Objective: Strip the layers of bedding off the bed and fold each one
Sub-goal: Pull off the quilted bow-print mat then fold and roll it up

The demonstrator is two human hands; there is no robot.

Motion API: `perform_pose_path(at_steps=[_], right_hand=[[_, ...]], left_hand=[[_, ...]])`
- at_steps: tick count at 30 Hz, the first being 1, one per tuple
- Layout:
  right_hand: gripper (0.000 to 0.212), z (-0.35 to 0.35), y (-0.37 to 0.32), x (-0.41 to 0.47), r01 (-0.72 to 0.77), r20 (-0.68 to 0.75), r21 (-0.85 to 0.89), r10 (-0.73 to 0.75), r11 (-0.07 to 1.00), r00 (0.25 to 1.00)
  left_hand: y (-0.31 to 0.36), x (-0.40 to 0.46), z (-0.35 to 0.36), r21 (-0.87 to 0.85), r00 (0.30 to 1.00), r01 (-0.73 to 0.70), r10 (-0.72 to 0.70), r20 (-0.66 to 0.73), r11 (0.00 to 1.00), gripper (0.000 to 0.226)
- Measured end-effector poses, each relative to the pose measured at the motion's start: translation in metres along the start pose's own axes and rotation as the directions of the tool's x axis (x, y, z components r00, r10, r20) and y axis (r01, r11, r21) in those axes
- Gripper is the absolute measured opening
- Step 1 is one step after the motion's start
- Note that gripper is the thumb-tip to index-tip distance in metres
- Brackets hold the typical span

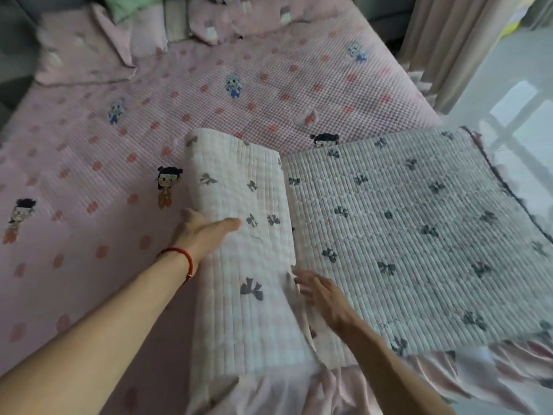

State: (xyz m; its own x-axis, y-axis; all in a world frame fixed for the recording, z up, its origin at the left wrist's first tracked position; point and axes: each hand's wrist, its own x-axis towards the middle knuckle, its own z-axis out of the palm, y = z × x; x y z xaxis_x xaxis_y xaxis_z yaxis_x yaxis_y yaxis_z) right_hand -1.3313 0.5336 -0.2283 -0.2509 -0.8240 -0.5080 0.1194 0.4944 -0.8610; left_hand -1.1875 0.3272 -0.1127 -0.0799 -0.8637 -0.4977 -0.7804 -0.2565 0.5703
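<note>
1. A white quilted blanket [404, 223] printed with dark bows lies over the near right corner of the bed [89, 181], its right part spread flat and reaching the bed's right edge.
2. The blanket's left part is turned over in a thick rounded fold [236, 187] that runs from the near edge toward the middle of the bed.
3. The left hand [206, 232], a red cord [179, 253] at its wrist, presses against the left side of that fold with fingers extended, grasping nothing.
4. The right hand [323, 292] rests flat, fingers straight and released, on the blanket just beside the crease where the fold meets the flat part.
5. Beneath the blanket, a pink sheet [209, 94] with cartoon figures covers the rest of the bed.
6. Pink pillows [239, 16] and a green one [131, 4] sit along the far edge.
7. A folded pink cloth [83, 52] lies at the far left corner.
8. Beige curtains [449, 40] hang beyond the right edge.
</note>
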Motion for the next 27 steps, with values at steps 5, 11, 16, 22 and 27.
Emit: perform_pose_path(at_steps=[5,11,16,22,27], right_hand=[[0.05,-0.072,-0.035,-0.033,-0.092,0.126,0.178,0.07,0.98,0.99],[0.054,-0.165,-0.021,-0.063,-0.045,-0.01,0.4,0.054,0.915,0.999],[0.063,-0.206,0.024,-0.077,-0.056,-0.329,-0.018,0.047,0.998,0.943],[0.023,-0.195,0.046,-0.056,-0.273,-0.434,-0.53,0.02,0.803,0.901],[0.062,-0.176,0.022,-0.011,-0.307,-0.576,-0.624,-0.156,0.719,0.803]], left_hand=[[0.084,-0.046,0.083,0.067,0.983,-0.177,0.18,-0.042,0.982,0.111],[0.135,-0.102,0.202,0.15,0.876,-0.478,0.459,0.146,0.865,0.072],[0.098,-0.08,0.261,0.268,0.685,-0.714,0.563,0.462,0.647,0.049],[0.065,-0.011,0.256,0.603,0.774,-0.609,0.554,0.308,0.515,0.058],[0.07,0.022,0.262,0.625,0.811,-0.576,0.462,0.358,0.527,0.052]])
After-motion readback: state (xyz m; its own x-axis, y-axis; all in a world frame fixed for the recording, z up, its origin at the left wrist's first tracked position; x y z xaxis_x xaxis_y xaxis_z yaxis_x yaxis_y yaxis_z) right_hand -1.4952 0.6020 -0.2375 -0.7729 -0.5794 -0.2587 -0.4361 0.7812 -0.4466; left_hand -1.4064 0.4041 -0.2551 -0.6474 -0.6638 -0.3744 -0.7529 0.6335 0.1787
